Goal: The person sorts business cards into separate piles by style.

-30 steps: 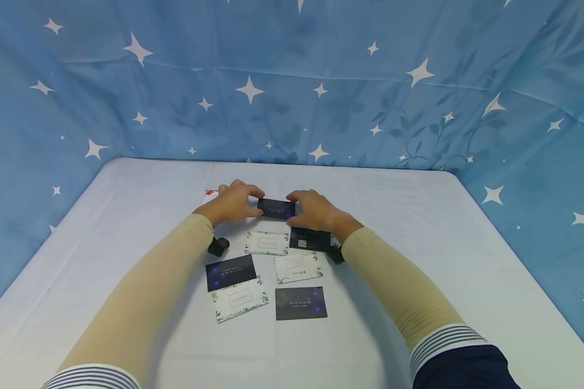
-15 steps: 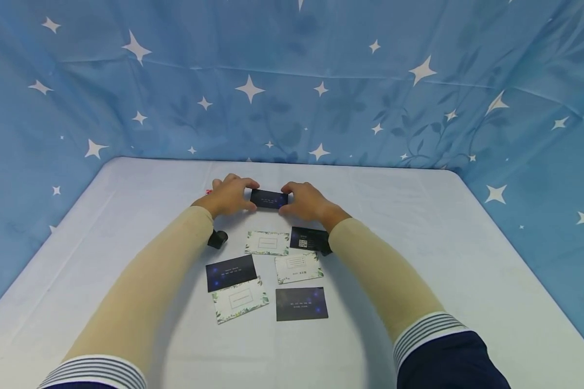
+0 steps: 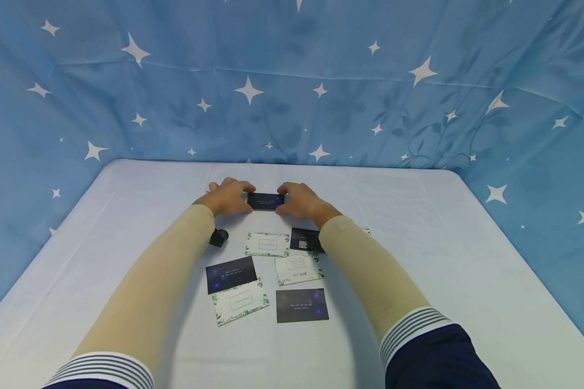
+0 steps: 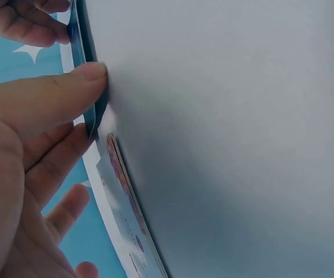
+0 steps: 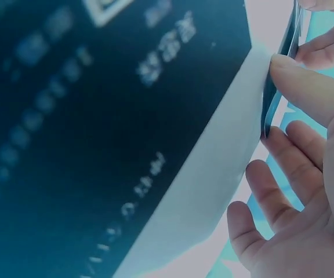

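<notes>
At the far middle of the table, a dark business card [image 3: 265, 201] with small pale print spans the gap between both hands. My left hand [image 3: 226, 195] pinches its left end, thumb on the near side and fingers on the far side. From the opposite end, my right hand [image 3: 299, 201] pinches it the same way, its other fingers spread in the right wrist view. Two dark layers show at the left thumb [image 4: 89, 87]. Beside the left hand lies a small stack of white cards with red print [image 4: 129, 202], mostly hidden in the head view.
Nearer on the white table [image 3: 467, 259] lie white leaf-bordered cards [image 3: 267, 245] and dark cards [image 3: 302, 305], some overlapping. A dark card with a QR code [image 3: 304, 239] is partly covered by the right sleeve. A blue star-patterned curtain [image 3: 272, 108] hangs behind the far edge.
Both hands have carried the dark card a little left and away from the loose cards, levelling it. The right forearm has swung left and now covers part of the QR-code card.
</notes>
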### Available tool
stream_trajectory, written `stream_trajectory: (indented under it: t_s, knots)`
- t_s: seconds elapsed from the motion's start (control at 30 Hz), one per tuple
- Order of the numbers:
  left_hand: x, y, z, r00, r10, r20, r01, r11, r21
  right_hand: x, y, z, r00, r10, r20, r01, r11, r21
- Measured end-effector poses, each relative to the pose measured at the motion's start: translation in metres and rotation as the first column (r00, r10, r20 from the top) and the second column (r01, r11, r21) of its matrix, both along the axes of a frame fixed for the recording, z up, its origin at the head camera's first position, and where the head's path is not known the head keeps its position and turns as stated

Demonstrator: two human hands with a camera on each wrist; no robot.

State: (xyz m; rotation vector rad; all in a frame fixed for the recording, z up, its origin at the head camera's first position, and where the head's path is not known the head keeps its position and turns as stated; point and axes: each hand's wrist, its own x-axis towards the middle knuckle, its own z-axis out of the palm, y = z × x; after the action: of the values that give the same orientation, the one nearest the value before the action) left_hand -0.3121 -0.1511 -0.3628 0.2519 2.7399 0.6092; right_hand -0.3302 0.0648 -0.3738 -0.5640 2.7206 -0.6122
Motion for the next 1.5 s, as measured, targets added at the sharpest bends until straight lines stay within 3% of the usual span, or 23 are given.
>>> stream_trajectory:
  t_s: [0.4,0.53,0.67,0.97,1.2,1.5]
  knots:
    - [0.003,0.008,-0.001,0.999,0.022,0.040,-0.021,1.000,-0.021,0.010,0.012,0.004,0.999,-0.029,0.028,0.029,0.999,-0.023]
    - [0.008,0.020,0.005,0.998,-0.059,-0.008,0.059,0.998,0.007,0.019,0.031,0.017,1.000,-0.008,0.029,0.010,0.998,-0.060]
    - [0.019,0.040,0.008,0.986,-0.158,-0.045,0.160,0.987,0.026,0.033,0.057,0.024,0.999,0.013,0.048,-0.011,0.999,-0.047]
    - [0.047,0.078,0.000,0.941,-0.334,-0.062,0.334,0.942,-0.001,0.068,0.104,0.016,0.997,0.042,0.065,-0.045,0.998,0.043]
    - [0.056,0.089,-0.008,0.924,-0.369,-0.097,0.366,0.929,-0.050,0.083,0.113,0.009,0.994,0.109,0.000,-0.108,0.993,0.056]
    - [0.062,0.093,-0.008,0.920,-0.362,-0.148,0.360,0.932,-0.044,0.091,0.115,0.008,0.993,0.104,-0.049,-0.102,0.994,0.033]
